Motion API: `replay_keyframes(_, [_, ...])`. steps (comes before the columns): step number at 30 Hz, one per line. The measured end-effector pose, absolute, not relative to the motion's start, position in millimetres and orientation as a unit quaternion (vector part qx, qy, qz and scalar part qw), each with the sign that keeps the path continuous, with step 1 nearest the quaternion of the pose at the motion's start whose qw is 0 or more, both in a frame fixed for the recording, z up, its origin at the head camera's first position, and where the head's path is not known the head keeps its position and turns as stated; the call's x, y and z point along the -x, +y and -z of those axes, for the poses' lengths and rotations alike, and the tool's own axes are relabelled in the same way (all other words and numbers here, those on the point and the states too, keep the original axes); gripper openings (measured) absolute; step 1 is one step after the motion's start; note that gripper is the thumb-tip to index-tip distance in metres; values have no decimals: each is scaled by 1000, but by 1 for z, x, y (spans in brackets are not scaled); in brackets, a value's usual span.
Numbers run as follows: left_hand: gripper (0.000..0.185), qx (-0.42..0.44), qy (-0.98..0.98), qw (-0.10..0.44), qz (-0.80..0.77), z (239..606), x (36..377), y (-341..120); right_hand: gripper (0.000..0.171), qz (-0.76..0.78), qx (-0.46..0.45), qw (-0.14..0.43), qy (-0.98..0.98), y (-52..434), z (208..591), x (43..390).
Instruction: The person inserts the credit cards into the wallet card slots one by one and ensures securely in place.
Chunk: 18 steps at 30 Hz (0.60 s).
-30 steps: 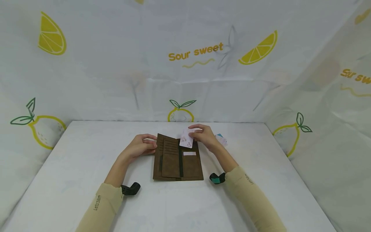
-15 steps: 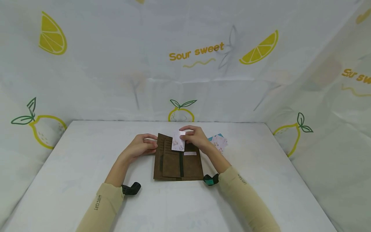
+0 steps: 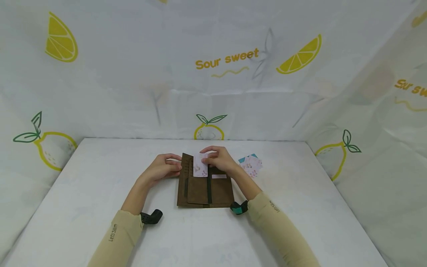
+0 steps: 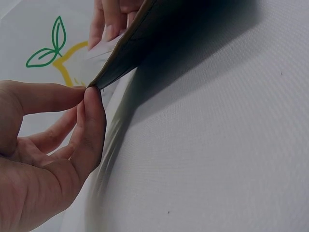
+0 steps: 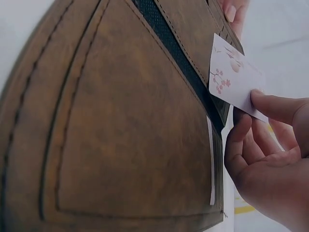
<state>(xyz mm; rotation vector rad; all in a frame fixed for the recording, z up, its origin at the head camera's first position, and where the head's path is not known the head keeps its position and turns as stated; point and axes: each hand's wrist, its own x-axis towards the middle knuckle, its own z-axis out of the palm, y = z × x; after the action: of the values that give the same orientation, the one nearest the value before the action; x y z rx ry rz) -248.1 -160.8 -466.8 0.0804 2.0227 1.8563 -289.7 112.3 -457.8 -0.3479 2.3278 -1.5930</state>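
Two hands work a flower-printed card over an open brown wallet on a white table.

The left hand [image 3: 162, 168] pinches the wallet's [image 3: 203, 189] far left corner between thumb and forefinger. The wallet lies open and flat, its long axis running toward the person. The right hand [image 3: 218, 160] pinches the card's [image 3: 200, 170] right edge, so the card juts left of the fingers above the card slots, long axis upright. More cards [image 3: 251, 164] lie to the right.

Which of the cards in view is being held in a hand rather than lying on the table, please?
The floral card over the open brown wallet: the right hand pinches it. The other cards lie loose on the table, right of the wallet.
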Motion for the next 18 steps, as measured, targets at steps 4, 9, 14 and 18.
replay_keyframes(4, [42, -31, 720, 195, -665, 467, 248, -161, 31, 555, 130, 155, 807, 108, 458, 290])
replay_keyframes(9, [43, -33, 713, 196, -672, 467, 247, -161, 31, 563, 126, 164, 800, 103, 457, 288])
replay_keyframes(14, [43, -27, 715, 195, -671, 468, 248, -160, 32, 559, 120, 165, 804, 102, 457, 286])
replay_keyframes(18, [44, -28, 716, 194, -670, 467, 248, -160, 32, 549, 121, 163, 811, 103, 458, 284])
